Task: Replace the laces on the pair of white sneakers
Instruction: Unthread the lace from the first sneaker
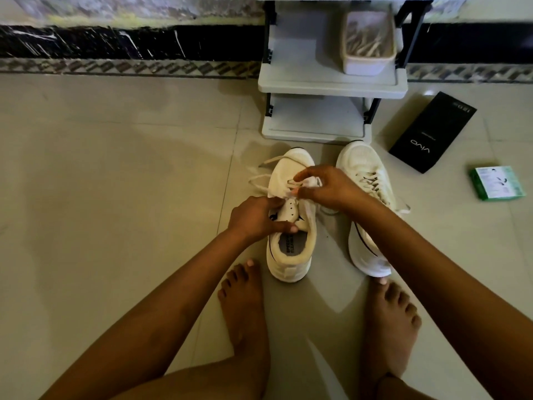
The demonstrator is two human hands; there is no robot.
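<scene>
Two white sneakers stand side by side on the tiled floor, toes pointing away from me. The left sneaker (291, 249) is partly unlaced, and its white lace (259, 178) trails loose off the left side of the toe. My left hand (255, 216) grips this shoe's tongue and collar. My right hand (323, 186) pinches the lace over the lower eyelets. The right sneaker (363, 168) is still laced, and my right forearm crosses over its heel.
A grey two-tier shelf (331, 82) stands just beyond the shoes, carrying a white tub (367, 41) of pale laces. A black phone box (432, 131) and a small green box (496, 183) lie on the floor at right. My bare feet (245, 301) rest behind the sneakers.
</scene>
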